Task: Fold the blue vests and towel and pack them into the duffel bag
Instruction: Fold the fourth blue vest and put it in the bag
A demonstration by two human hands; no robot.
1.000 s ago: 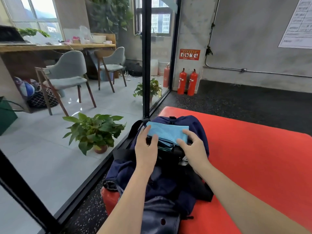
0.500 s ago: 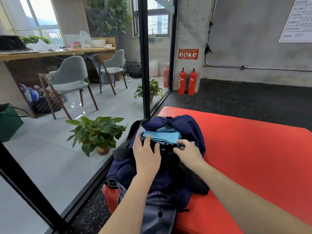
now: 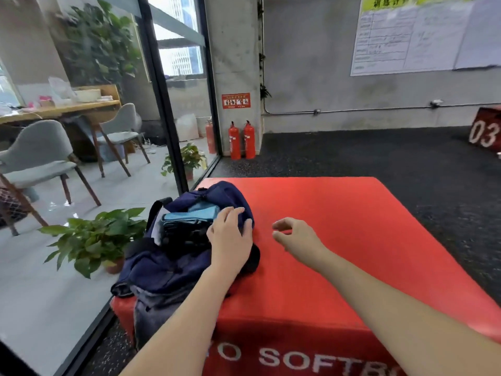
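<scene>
A navy duffel bag lies open on the left edge of a red soft box. Folded light-blue cloth sits inside its opening. My left hand rests flat on the bag's right rim, fingers spread and straight, holding nothing. My right hand hovers above the red surface to the right of the bag, fingers loosely curled, empty. Which folded piece is the towel and which the vests I cannot tell.
A glass wall with black frame runs along the left, just beside the bag. Potted plants stand behind it. Two red fire extinguishers stand at a pillar. A dark red box marked 03 sits far right.
Both hands pushed the folded blue cloth down into the bag. My right hand then left the bag and moved right over the red box; my left slid to the bag's right rim.
</scene>
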